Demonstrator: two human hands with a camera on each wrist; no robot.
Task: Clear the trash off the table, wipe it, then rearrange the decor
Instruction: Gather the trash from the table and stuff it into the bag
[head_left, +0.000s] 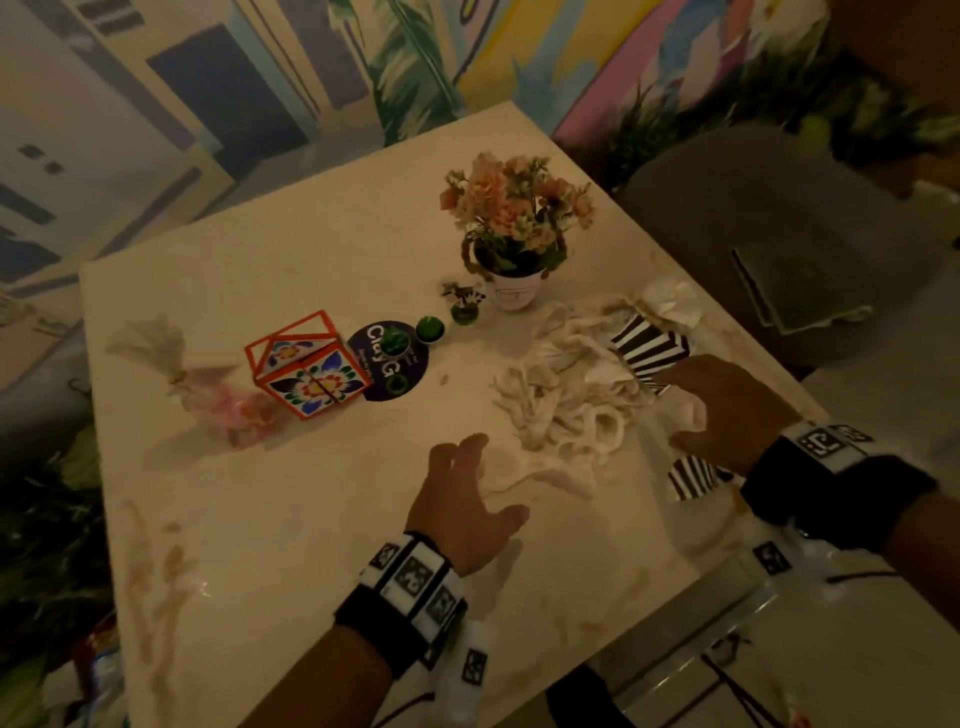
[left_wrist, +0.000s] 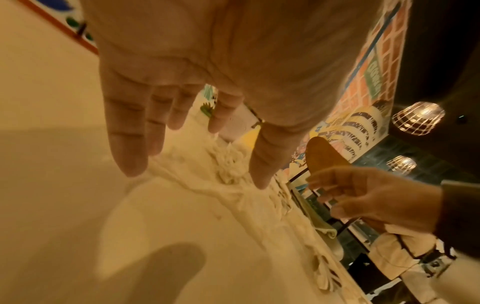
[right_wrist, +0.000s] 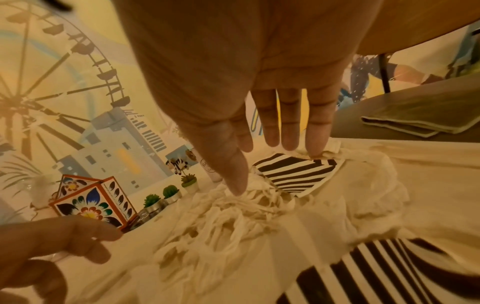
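Reaching hands (splayed) over shredded tissue

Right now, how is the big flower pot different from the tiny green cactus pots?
The white pot of peach and pink flowers is much bigger and taller than the two tiny green cactus pots. The flower pot holds a wide, bushy bunch of soft blooms; each cactus pot holds one small round green plant. The flower pot stands nearer the table's far edge; the cactus pots sit by the dark round sign. All stand upright on the pale table.
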